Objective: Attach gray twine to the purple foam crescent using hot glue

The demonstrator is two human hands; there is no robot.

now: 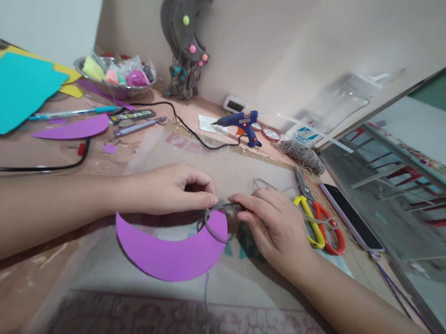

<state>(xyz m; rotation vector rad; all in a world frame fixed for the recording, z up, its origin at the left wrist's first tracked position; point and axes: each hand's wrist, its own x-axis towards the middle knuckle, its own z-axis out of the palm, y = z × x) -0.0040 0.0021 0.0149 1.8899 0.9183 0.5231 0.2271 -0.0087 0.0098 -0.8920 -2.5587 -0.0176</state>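
A purple foam crescent [172, 253] lies on a clear plastic sheet [223, 167] in front of me. My left hand [167, 190] rests on the crescent's upper edge, its fingers pinched on a grey string [215, 230] at the crescent's right tip. My right hand [276, 225] meets it from the right, fingers closed on the same string. The string loops over the purple tip and trails down toward me.
Yellow and orange scissors [317, 222] and a phone [349, 215] lie to the right. A blue glue gun [242, 123], a ball of grey twine [301, 156], a bowl of scraps [116, 75], teal foam [8, 92] and a grey moon decoration [185, 27] stand behind.
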